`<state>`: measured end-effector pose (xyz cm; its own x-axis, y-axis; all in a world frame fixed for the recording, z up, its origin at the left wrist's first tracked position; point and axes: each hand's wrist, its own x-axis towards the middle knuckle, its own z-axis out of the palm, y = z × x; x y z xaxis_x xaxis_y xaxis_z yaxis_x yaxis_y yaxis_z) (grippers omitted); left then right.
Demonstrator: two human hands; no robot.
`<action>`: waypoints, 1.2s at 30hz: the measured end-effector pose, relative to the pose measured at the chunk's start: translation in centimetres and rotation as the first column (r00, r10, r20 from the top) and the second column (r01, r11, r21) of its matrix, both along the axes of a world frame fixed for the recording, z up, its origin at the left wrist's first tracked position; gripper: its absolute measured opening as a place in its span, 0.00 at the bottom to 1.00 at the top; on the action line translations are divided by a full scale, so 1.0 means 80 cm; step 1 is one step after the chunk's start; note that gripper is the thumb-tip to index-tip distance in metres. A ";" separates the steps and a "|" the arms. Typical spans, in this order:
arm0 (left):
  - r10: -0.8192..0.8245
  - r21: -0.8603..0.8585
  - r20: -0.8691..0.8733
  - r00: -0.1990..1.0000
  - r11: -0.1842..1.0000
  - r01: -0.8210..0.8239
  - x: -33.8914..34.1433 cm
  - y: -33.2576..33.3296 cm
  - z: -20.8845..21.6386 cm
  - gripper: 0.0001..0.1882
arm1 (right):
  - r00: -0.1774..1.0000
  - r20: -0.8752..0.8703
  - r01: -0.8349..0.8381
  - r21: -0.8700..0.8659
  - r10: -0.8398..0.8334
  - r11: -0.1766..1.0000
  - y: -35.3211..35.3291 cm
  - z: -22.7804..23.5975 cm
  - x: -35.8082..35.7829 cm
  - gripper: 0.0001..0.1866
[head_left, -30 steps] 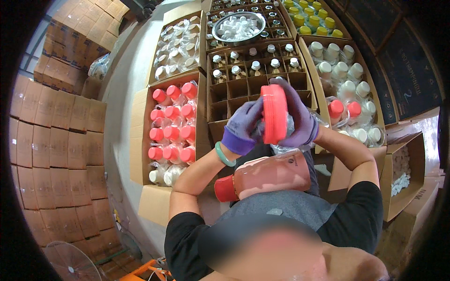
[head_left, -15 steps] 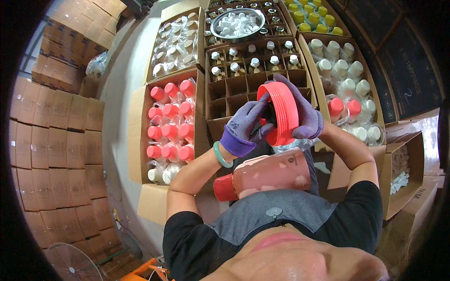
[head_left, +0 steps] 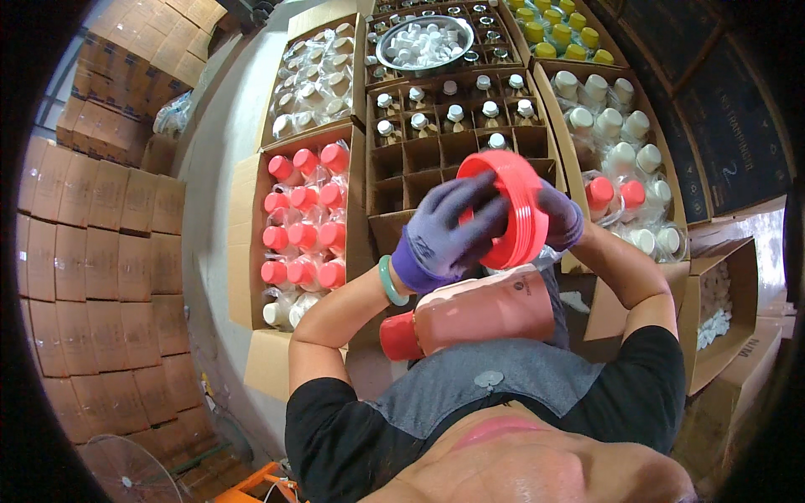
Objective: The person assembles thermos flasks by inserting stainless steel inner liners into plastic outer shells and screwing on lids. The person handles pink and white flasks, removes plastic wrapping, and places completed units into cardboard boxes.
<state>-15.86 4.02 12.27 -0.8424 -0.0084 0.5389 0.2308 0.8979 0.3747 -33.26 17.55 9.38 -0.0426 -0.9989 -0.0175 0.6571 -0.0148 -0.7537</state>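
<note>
A wide coral-red screw lid (head_left: 521,214) with ridged threads stands on edge in front of me. My right hand (head_left: 560,216), in a purple-grey work glove, grips its far right side, mostly hidden behind the rim. My left hand (head_left: 453,226), gloved alike, reaches toward the hollow side of the lid, fingers stretched and spread, some of them inside the rim. I cannot make out anything between those fingers. Across my lap lies a large pink translucent jar (head_left: 486,312) on its side, its red cap (head_left: 401,337) pointing left.
A divided carton (head_left: 411,180) ahead holds several white-capped bottles. To its left stands a carton of red-capped bottles (head_left: 304,199); to its right, white-capped ones (head_left: 622,157). A metal bowl (head_left: 386,60) of white caps sits beyond. Stacked cartons (head_left: 88,251) line the left.
My left hand has drawn back slightly and spread its fingers, which were bent together inside the lid. The lid has turned, its hollow showing more, and shifted a little right and nearer.
</note>
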 end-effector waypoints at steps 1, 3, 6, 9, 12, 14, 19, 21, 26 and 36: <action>0.022 0.112 -0.008 1.000 0.993 -0.021 0.001 0.000 0.004 0.39 | 0.989 -0.106 0.101 -0.044 -0.105 0.994 0.001 0.005 0.005 0.59; -0.024 0.498 0.057 0.998 0.867 -0.008 -0.002 -0.006 -0.017 0.38 | 0.539 -0.716 0.110 -0.462 -0.443 0.880 0.003 0.022 0.001 0.63; -0.099 0.608 0.054 0.994 0.793 0.046 -0.002 0.000 -0.016 0.38 | 0.394 -0.742 0.075 -0.563 -0.543 0.823 0.001 0.018 0.003 0.65; -0.007 0.069 -0.039 0.999 0.998 0.010 -0.007 0.004 0.011 0.36 | 0.916 -0.329 0.150 -0.245 -0.228 0.958 0.005 0.017 0.010 0.64; -0.021 -0.233 0.022 1.000 0.972 0.026 -0.009 -0.004 0.014 0.34 | 0.953 0.257 -0.170 0.008 0.162 0.985 0.009 -0.004 -0.010 0.51; 0.035 -0.212 0.077 0.996 0.977 -0.018 -0.012 -0.003 0.010 0.35 | 0.941 0.317 -0.150 0.064 0.122 0.987 0.009 -0.019 -0.018 0.48; -0.029 0.189 0.031 0.999 0.982 0.022 -0.035 -0.017 -0.009 0.35 | 0.777 -0.479 0.226 -0.393 -0.408 0.891 -0.014 -0.012 -0.018 0.57; -0.066 0.201 -0.048 0.997 0.977 0.074 -0.047 -0.017 -0.013 0.36 | 0.738 -0.477 0.208 -0.511 -0.477 0.834 -0.013 -0.019 -0.019 0.66; -0.117 -0.027 0.019 0.993 0.993 0.118 -0.088 -0.055 -0.050 0.37 | 0.906 -0.288 0.227 -0.292 -0.311 0.929 -0.022 -0.061 -0.058 0.58; 0.238 0.208 0.348 0.907 0.924 -0.322 -0.263 -0.184 -0.296 0.27 | -0.254 -0.966 0.612 -0.122 0.049 0.781 -0.075 -0.276 -0.263 0.57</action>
<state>-36.86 -10.71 -11.41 -0.9075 -0.3703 0.1982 -0.1817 0.7716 0.6096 -54.34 11.52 -12.67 -0.6139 -0.7716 0.1666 -0.7404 0.4896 -0.4605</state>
